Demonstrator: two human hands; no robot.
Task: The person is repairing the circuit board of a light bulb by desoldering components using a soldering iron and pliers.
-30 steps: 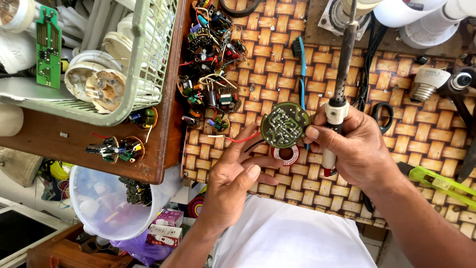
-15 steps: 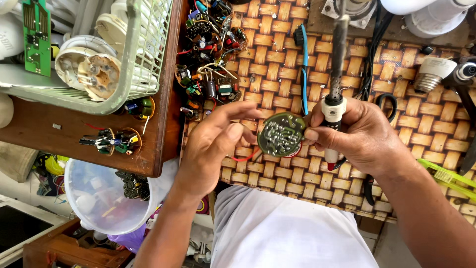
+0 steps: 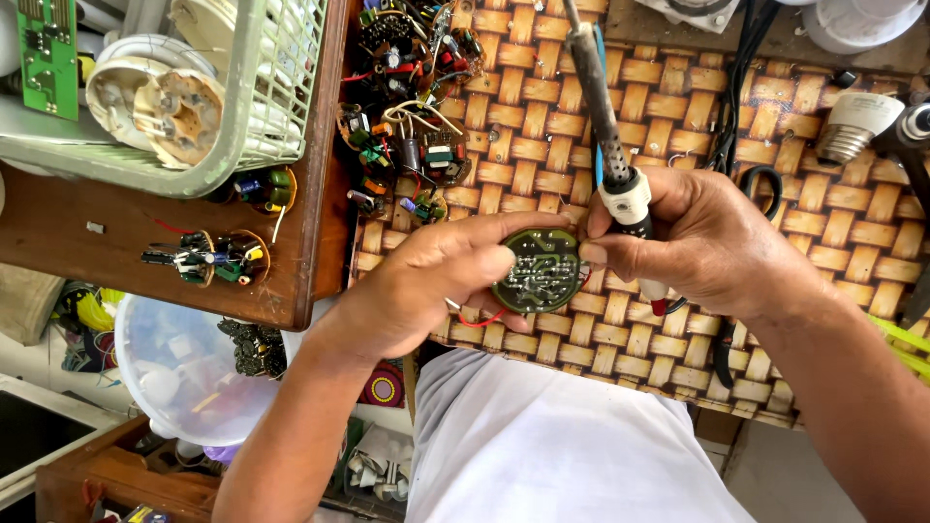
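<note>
A round green circuit board (image 3: 539,271) is held between both hands over the woven mat (image 3: 542,126). My left hand (image 3: 426,286) pinches its left edge with thumb and fingers. My right hand (image 3: 697,242) touches the board's right edge with a fingertip while gripping a soldering iron (image 3: 605,126), whose dark barrel points up and away from me. A red wire (image 3: 477,320) loops out below the board.
A pile of small circuit boards with coloured parts (image 3: 407,116) lies on the mat's far left. A pale green basket (image 3: 232,107) with lamp bases sits on a wooden board (image 3: 145,223). A bulb base (image 3: 852,126), black cables (image 3: 746,68) and a plastic tub (image 3: 184,368) surround the area.
My left hand rose from the mat and took hold of the board's left edge. The board turned so its green underside faces up. The soldering iron tilted slightly left.
</note>
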